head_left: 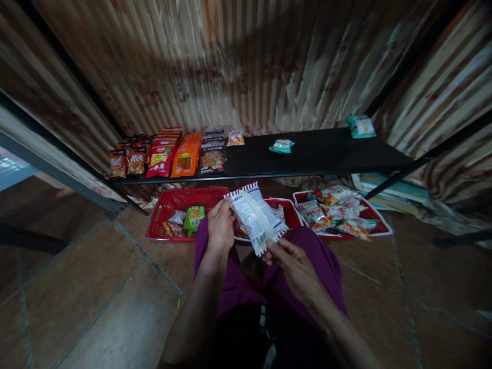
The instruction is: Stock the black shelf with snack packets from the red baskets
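Between my two hands, above my knees, is a white snack bag (254, 218) with red and blue striped ends, its printed back and barcode facing up. My left hand (222, 224) pinches its upper left corner. The lower right end is gripped by my right hand (290, 259), thumb on top. Behind the bag, a middle red basket (294, 218) with a white rim is partly hidden by the bag and my knees. On the left, a red basket (169, 205) holds a green packet (194, 217) and a few others. A right-hand basket (384, 228) is heaped with snack bags (338, 210).
A black shelf (249, 164) bears rows of red (163, 154), orange (187, 155) and brown packets (212, 151) at left. One small red-white bag (236, 137) and two teal bags (282, 146) stand or lie farther right. Dark shelf posts (400, 177) flank both sides.
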Demonstrator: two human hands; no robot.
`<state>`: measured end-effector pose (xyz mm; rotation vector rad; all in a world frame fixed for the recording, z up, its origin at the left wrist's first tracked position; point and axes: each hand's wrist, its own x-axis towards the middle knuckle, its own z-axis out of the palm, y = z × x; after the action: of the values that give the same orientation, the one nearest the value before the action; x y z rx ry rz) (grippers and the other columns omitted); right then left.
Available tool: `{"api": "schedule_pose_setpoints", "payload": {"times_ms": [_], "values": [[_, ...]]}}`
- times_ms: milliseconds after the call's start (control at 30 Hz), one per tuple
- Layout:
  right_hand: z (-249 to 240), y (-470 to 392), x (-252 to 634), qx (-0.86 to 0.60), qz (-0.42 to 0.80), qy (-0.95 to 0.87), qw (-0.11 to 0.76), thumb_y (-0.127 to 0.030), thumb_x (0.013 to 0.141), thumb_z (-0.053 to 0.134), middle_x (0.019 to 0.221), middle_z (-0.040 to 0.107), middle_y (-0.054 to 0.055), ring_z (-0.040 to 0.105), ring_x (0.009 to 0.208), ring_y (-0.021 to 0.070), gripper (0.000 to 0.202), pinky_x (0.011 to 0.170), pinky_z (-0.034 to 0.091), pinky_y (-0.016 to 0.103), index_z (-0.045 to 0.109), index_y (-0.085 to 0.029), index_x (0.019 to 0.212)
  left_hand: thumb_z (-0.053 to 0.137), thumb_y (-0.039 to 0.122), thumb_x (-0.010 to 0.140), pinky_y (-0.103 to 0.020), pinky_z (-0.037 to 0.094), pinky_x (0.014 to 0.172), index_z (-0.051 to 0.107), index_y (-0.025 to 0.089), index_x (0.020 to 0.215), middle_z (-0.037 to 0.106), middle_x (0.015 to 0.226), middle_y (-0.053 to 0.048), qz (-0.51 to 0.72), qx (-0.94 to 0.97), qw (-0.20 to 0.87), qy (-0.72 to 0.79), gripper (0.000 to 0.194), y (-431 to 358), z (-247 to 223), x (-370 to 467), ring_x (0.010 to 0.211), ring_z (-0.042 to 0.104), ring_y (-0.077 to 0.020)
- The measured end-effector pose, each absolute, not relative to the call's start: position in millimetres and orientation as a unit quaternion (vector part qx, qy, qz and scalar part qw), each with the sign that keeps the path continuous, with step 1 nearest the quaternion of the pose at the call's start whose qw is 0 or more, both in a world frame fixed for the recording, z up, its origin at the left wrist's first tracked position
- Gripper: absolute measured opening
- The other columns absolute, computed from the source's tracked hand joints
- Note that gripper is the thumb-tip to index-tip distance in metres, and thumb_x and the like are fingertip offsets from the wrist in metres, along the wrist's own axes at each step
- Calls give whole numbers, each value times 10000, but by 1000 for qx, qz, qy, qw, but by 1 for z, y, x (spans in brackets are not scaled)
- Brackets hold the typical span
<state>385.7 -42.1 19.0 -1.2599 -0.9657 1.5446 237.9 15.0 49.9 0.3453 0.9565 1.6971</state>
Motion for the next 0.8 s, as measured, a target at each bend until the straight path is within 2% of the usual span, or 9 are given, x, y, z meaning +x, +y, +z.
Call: {"api": "schedule_pose_setpoints", "payload": {"times_ms": [233, 533, 800], "values": [[25, -42, 388, -505, 608, -428, 439, -558, 634, 720, 550, 581, 13, 499, 529, 127, 409, 564, 396, 264, 624, -168, 559, 789, 407, 567, -176, 412, 540, 625, 147, 631, 622, 585, 26, 708, 190, 556, 393, 315, 14, 52, 237, 519, 548, -59], [16, -42, 386, -528, 555, -448, 460, -590, 631, 705, 542, 606, 24, 525, 541, 142, 431, 568, 420, 269, 639, -171, 557, 800, 306, 583, -203, 450, 643, 635, 138, 730, 670, 712, -2, 707, 143, 592, 359, 277, 15, 51, 236, 621, 597, -79], [18, -41, 385, -543, 539, -425, 484, -576, 604, 725, 555, 624, 28, 531, 537, 151, 404, 542, 423, 268, 657, -178, 601, 761, 348, 648, -251, 456, 693, 623, 181, 957, 682, 923, -33, 614, 231, 660, 367, 378, 2, 47, 253, 765, 621, -140]]}}
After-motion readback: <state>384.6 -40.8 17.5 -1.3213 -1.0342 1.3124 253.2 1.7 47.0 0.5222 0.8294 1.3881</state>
